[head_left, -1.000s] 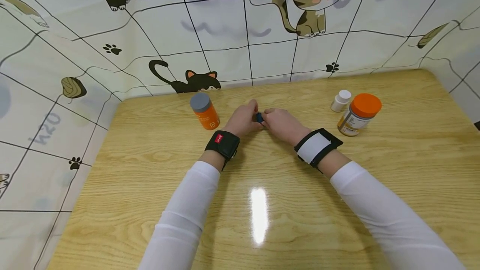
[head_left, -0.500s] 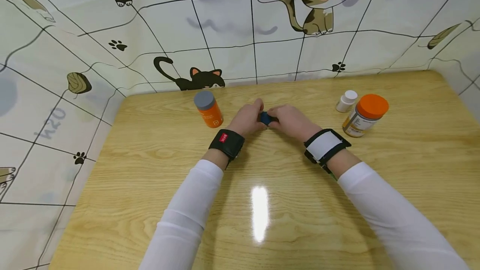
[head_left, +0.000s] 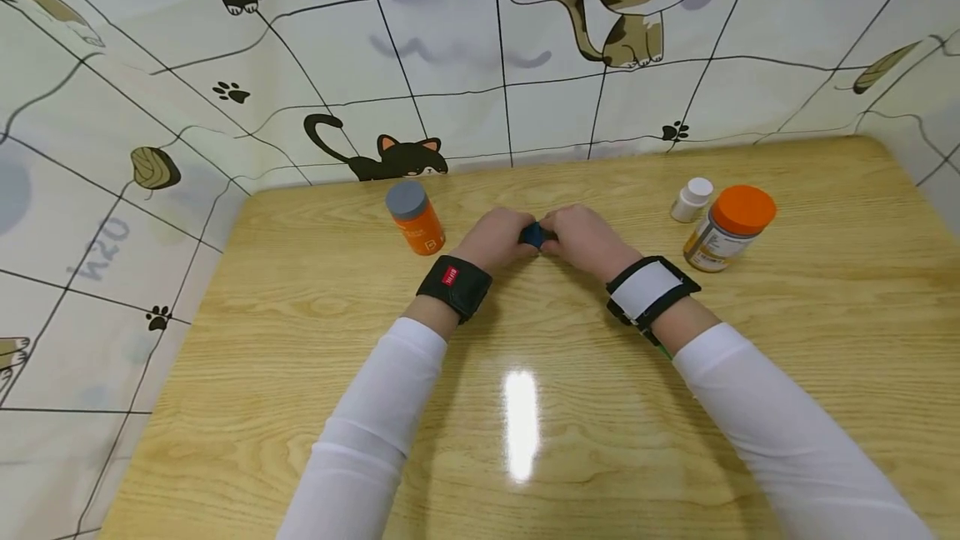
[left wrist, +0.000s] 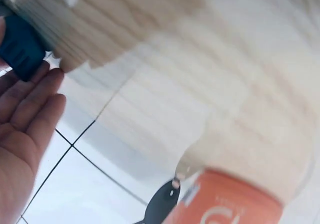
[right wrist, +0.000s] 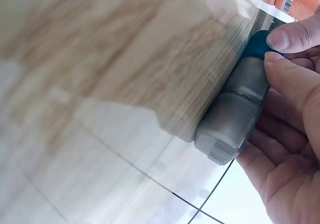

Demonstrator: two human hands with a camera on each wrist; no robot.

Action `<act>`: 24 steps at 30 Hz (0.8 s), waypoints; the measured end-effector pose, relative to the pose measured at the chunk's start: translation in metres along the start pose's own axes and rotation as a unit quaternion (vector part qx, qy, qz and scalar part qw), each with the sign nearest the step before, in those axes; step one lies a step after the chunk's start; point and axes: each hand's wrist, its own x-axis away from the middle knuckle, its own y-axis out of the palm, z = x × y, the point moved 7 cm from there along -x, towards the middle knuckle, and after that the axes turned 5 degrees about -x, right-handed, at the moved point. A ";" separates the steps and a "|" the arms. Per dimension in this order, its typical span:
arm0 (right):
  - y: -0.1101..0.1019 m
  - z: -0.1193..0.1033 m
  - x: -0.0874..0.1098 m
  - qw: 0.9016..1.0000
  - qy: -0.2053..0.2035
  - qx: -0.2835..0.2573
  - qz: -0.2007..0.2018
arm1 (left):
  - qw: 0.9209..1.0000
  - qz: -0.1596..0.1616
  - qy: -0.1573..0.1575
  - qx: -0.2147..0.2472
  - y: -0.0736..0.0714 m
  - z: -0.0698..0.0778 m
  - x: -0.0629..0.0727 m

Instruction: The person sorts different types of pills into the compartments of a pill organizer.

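The left hand point(head_left: 495, 240) and right hand point(head_left: 590, 242) pinch a small blue-and-grey thing point(head_left: 532, 236) near the far edge of the table point(head_left: 322, 332). From above they hide most of it. Up close, the orange jar point(left wrist: 230, 204) is cut off.

Held item point(head_left: 532, 235) between canister point(head_left: 422, 232) left, jar point(head_left: 712, 247) right
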 end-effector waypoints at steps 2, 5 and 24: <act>0.001 -0.001 0.000 1.000 0.001 0.001 0.000 | 1.000 -0.006 0.015 -0.023 0.001 0.001 0.000; 0.001 -0.002 -0.001 1.000 0.005 0.002 -0.002 | 0.998 -0.014 0.031 -0.051 0.002 0.003 0.001; 0.001 -0.001 0.000 1.000 0.010 0.010 -0.002 | 0.998 -0.014 0.035 -0.042 -0.001 0.005 0.005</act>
